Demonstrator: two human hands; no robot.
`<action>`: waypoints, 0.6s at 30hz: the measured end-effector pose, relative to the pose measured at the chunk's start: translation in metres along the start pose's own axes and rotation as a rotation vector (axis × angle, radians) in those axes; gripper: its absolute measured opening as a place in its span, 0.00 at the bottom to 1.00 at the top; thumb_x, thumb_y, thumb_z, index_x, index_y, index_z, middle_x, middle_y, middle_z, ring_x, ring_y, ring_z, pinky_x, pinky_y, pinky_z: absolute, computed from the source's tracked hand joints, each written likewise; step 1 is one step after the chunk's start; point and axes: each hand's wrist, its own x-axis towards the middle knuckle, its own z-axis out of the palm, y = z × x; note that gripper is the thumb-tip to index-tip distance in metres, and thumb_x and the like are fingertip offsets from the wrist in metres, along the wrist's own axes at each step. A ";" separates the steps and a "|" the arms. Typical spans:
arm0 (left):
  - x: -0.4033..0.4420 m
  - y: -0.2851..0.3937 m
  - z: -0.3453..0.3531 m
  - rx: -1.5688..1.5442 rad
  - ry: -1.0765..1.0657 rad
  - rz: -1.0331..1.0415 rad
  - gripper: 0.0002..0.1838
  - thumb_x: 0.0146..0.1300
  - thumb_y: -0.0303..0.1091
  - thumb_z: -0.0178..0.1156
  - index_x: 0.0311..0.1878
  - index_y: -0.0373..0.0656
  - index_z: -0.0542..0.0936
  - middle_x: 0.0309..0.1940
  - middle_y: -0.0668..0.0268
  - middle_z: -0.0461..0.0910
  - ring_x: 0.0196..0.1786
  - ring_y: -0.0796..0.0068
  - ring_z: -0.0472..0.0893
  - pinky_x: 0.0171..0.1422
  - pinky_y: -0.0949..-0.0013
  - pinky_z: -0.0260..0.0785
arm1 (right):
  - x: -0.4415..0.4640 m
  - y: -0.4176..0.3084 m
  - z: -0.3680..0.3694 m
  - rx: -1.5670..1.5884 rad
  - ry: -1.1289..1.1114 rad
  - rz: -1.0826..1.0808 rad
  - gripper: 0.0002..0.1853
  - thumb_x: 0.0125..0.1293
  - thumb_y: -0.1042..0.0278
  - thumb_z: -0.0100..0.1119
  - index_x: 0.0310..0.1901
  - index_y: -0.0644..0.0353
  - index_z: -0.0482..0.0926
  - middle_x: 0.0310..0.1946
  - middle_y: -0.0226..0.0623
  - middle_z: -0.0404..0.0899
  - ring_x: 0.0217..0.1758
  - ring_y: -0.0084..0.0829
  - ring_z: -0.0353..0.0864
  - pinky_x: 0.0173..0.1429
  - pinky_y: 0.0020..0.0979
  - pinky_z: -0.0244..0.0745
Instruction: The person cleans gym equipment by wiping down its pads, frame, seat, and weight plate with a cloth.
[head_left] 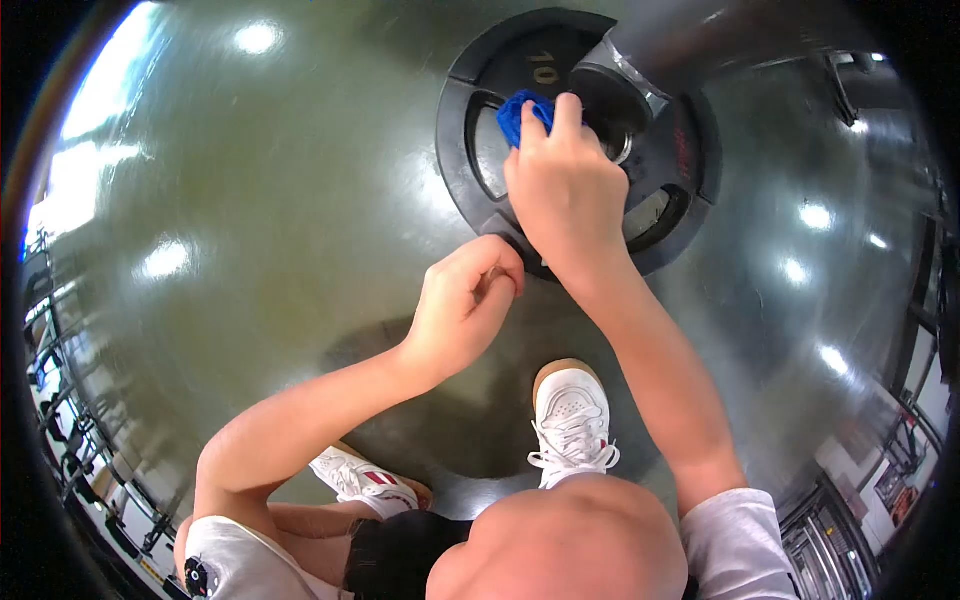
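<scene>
A black weight plate (500, 60) marked 10, with cut-out grips, is at the top centre. My right hand (565, 175) reaches over it and presses a bunched blue cloth (518, 115) against the plate beside its hub. The index and middle fingers point forward; the other fingertips are hidden. At the plate's near rim, my left hand (465, 295) is closed, its curled fingers and thumb meeting the edge. How much of the rim lies inside that grip is hidden. A dark cylinder (700, 50) with a metal collar extends from the hub to the upper right.
Glossy green floor (280, 200) surrounds the plate and reflects bright lights. My white shoes (572, 420) stand just below it, one knee (570, 540) bent up close. Racks and gym equipment (825, 540) line the right edge, with more racks (65, 420) at far left.
</scene>
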 end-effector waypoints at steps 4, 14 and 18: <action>-0.004 -0.008 0.000 0.035 0.004 0.009 0.08 0.54 0.13 0.46 0.31 0.36 0.73 0.25 0.67 0.75 0.29 0.82 0.72 0.36 0.76 0.66 | -0.022 -0.001 -0.017 -0.020 -0.061 -0.045 0.13 0.58 0.70 0.56 0.44 0.66 0.76 0.37 0.35 0.70 0.33 0.28 0.78 0.24 0.23 0.79; -0.003 -0.005 0.002 0.017 -0.004 0.003 0.08 0.54 0.14 0.46 0.31 0.36 0.73 0.24 0.67 0.75 0.28 0.80 0.73 0.35 0.75 0.67 | -0.010 0.002 0.003 0.053 0.046 -0.035 0.17 0.57 0.68 0.59 0.49 0.63 0.78 0.37 0.35 0.70 0.33 0.28 0.80 0.26 0.26 0.78; -0.001 -0.002 0.004 0.001 0.001 0.018 0.07 0.54 0.15 0.46 0.30 0.36 0.73 0.24 0.67 0.75 0.28 0.80 0.73 0.35 0.75 0.67 | -0.001 0.000 0.003 0.037 0.030 -0.003 0.18 0.57 0.67 0.61 0.51 0.60 0.79 0.38 0.36 0.71 0.34 0.31 0.82 0.27 0.29 0.78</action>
